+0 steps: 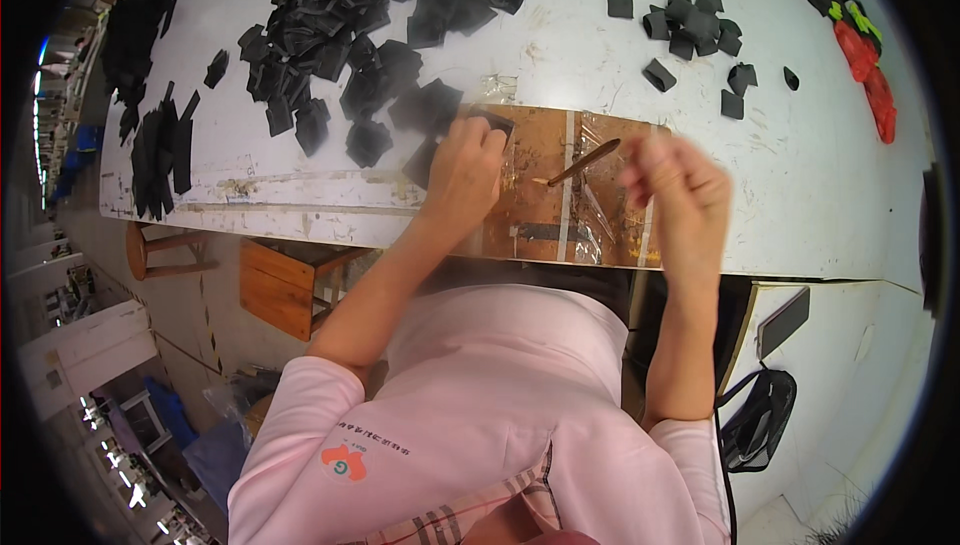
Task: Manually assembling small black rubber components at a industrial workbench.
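Note:
Over the left side of a brown board (540, 220), my left hand (465, 170) has its fingers curled down on a small black fabric piece (497, 123), which shows just past the fingertips. More black pieces (430, 105) lie against that hand's far left side. My right hand (680, 185) is raised over the board's right edge. Its fingers are bent together and blurred, and whatever may be between them cannot be made out. A thin brown stick (585, 162) with a pale tip slants across the board, its thick end close to the right fingertips.
A large heap of black pieces (330, 25) covers the far left of the white table (560, 25). A smaller pile (695, 23) sits far right. Black strips (160, 160) lie at the left edge. Right of me are a phone (783, 323) and a black pouch (760, 420); stools (275, 285) stand left.

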`<state>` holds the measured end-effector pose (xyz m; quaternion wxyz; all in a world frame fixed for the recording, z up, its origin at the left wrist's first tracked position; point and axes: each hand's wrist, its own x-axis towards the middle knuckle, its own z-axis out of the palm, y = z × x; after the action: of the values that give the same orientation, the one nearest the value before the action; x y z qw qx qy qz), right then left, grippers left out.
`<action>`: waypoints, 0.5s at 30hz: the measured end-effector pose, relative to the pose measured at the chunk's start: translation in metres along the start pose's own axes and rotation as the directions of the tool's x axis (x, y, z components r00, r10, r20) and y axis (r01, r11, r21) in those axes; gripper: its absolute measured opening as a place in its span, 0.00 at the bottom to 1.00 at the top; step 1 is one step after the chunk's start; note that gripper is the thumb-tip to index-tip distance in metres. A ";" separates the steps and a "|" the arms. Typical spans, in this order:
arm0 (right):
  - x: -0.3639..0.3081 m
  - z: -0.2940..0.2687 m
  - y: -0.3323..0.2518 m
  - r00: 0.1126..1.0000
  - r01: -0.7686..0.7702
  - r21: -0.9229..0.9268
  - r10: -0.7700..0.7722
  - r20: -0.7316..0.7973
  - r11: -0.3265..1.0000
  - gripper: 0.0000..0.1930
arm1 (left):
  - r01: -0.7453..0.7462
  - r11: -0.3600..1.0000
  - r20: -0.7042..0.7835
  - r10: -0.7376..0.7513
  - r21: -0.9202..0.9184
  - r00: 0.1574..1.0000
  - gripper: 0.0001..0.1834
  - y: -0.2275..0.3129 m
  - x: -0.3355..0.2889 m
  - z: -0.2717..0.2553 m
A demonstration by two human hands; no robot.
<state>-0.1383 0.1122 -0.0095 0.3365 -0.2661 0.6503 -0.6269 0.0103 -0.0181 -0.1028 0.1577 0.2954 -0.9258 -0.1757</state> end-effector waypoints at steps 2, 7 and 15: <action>-0.013 0.006 0.015 0.986 -0.082 -0.109 0.097 0.137 0.991 0.11 | -0.020 0.996 0.031 0.017 0.085 0.999 0.12 -0.010 0.004 0.007; -0.027 0.025 0.033 0.976 0.038 -0.377 0.047 0.213 0.926 0.12 | 0.361 0.777 0.151 -0.332 -0.517 0.931 0.04 0.000 0.001 -0.013; -0.033 0.037 0.044 0.974 0.225 -0.380 -0.205 0.095 0.897 0.10 | 0.423 -0.422 0.526 -0.163 -0.802 0.835 0.08 0.035 -0.026 -0.043</action>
<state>-0.0856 0.1177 -0.0489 0.2227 -0.4140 0.7192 -0.5117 0.0300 0.0144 -0.0543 0.1952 0.2724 -0.2835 -0.8985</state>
